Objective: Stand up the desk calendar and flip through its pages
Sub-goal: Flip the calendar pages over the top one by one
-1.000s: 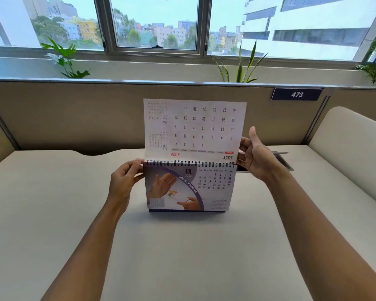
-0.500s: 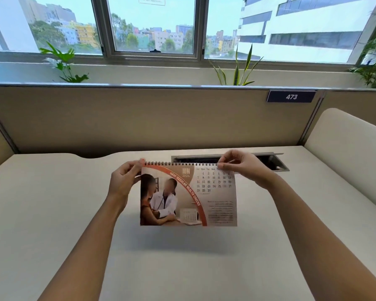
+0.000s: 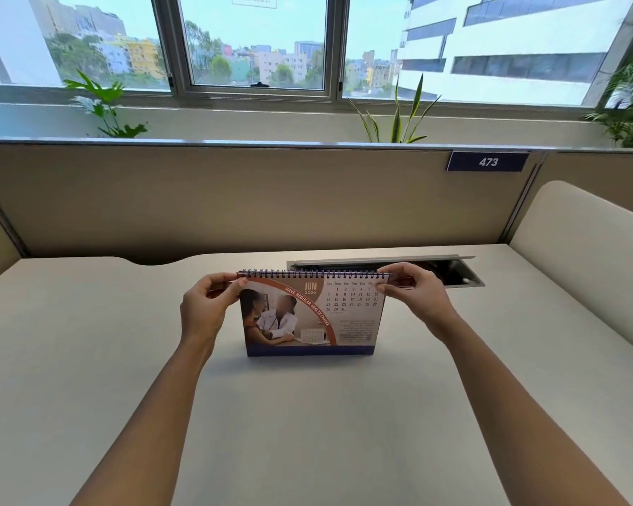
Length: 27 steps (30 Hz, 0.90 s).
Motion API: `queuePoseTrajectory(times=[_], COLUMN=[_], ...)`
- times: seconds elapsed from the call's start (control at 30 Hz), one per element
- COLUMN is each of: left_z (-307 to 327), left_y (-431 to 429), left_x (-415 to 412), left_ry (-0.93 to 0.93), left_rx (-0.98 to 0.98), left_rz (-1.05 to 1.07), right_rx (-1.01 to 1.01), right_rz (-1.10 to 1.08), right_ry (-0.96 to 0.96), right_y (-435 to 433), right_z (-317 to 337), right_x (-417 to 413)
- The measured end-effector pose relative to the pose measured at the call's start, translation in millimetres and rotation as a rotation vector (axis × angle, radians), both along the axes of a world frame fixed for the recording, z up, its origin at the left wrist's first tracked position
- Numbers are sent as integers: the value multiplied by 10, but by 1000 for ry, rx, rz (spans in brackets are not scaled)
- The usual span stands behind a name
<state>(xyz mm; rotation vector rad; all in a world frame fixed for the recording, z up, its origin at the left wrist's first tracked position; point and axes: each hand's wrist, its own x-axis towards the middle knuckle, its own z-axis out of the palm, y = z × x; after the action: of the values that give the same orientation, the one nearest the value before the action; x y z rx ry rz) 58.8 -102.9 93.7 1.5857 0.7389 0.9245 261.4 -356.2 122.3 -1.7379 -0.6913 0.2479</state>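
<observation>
I see the calendar [image 3: 309,315] standing upright on the desk [image 3: 88,359], its dark blue base edge resting on the surface near the middle, just in front of the open cable tray [image 3: 461,275] set into the desktop. The page facing me reads JUN 2026, with a date grid on the right and a photo of two people under a curved orange band on the left. The spiral binding runs along the top edge. My left hand [image 3: 205,310] pinches the top left corner of the calendar, thumb in front and fingers curled behind the binding. My right hand [image 3: 415,295] pinches the top right corner, thumb and forefinger closed on the page edge just below the spiral, partly covering the last column of dates. Both forearms reach in from the bottom of the view. Behind the desk a beige partition [image 3: 234,199] carries a blue plate [image 3: 487,161] marked 473, and plant leaves show above it against the windows. A cream cushion-like panel [image 3: 581,257] sits at the right.
</observation>
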Motion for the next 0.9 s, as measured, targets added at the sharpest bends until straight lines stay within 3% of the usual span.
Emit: queuePoseTrajectory(times=[0.13,0.37,0.9], left_z=[-51,-76,-18], left_y=[-11,-27,-127], left_x=[4,86,135], left_ry=[-7,32,55], left_rx=[-29,-121,-184], left_rz=[-20,-5,-57], right_rx=[51,122,-60], right_rz=[-47,-29,-20], right_ry=[17,234,305], right_y=[-43,-41,131], right_z=[-118,-180,-99], right_x=[-35,-97,-222])
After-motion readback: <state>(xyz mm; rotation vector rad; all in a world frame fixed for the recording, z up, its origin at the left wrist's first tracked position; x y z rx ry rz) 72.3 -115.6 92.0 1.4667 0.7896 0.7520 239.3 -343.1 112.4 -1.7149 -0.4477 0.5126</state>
